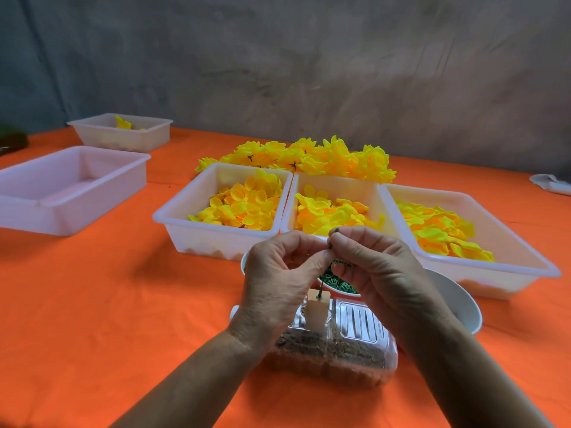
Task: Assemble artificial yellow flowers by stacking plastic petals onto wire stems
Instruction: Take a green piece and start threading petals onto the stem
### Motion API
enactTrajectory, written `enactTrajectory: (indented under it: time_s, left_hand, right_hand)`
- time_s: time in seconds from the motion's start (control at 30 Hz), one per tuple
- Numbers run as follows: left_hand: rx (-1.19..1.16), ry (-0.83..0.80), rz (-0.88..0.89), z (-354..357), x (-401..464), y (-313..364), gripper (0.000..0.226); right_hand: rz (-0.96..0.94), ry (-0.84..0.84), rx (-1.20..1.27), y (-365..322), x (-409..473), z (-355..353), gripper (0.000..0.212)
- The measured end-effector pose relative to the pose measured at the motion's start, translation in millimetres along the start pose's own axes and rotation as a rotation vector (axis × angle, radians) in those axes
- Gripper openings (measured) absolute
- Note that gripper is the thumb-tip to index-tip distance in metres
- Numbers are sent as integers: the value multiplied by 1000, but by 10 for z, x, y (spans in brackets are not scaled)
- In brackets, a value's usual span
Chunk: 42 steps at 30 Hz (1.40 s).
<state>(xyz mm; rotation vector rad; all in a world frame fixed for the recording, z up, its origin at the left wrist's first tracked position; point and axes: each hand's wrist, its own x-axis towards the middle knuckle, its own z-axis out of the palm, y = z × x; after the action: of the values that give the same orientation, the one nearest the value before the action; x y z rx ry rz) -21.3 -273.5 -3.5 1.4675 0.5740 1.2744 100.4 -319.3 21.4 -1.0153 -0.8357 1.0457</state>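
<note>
My left hand (278,273) and my right hand (370,267) meet fingertip to fingertip above a clear plastic container (355,350). Both pinch a thin dark wire stem (330,245) that runs down to a small pale block (315,313) standing in the container. A small green piece sits on the stem between my fingers. Three white trays of loose yellow petals stand behind my hands: left tray (185,223), middle tray (290,205), right tray (525,242). Finished yellow flowers (309,159) are piled behind the trays.
A bowl of small green rings (340,285) sits under my hands, and a white bowl (463,304) stands to its right. An empty white tray (18,208) and a tray with one flower (139,140) stand at the far left on the orange tablecloth (108,304).
</note>
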Motion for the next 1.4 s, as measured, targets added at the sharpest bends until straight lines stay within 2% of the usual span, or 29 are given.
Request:
enactTrajectory:
  time_s: [0.13,0.33,0.43,0.53,0.67,0.77,0.87,0.93,1.07,1.27,1.4]
  left_hand:
    - [15,4,15,-3,-3,11,21]
    - [22,-3,7,-14,-15,-25,17]
    - [33,-32,21,-30,-36,-54,5]
    - [54,-39,32,-64,-43,-67,15]
    - [38,-39,30,-88,-43,-15,7]
    - [54,-27,21,-88,-44,-8,9]
    - [87,-14,26,-85,-59,-27,8]
    - [114,-6,28,-87,-57,-50,6]
    - [153,6,7,-95,-22,-115,19]
    - [198,29,-3,-141,44,-166,22]
    - [278,86,-24,-254,131,-261,22]
  right_hand:
    - [-38,-13,-41,5,-4,-16,5]
    - [-230,-79,-275,2,-69,-34,9]
    - [-241,-68,-299,42,-94,-51,12]
    - [-257,-54,-312,76,-95,-45,15]
    - [-318,-57,-355,102,-81,-43,20]
    - [-339,-68,-389,183,-92,-77,16]
    - [-313,-54,-447,336,-127,-131,3]
    - [-295,-37,-442,411,-143,-161,7]
    - [-316,-32,-449,445,-137,-178,12]
    - [-374,-30,-638,426,-118,-202,15]
    - [-416,-37,-651,446,-112,-203,15]
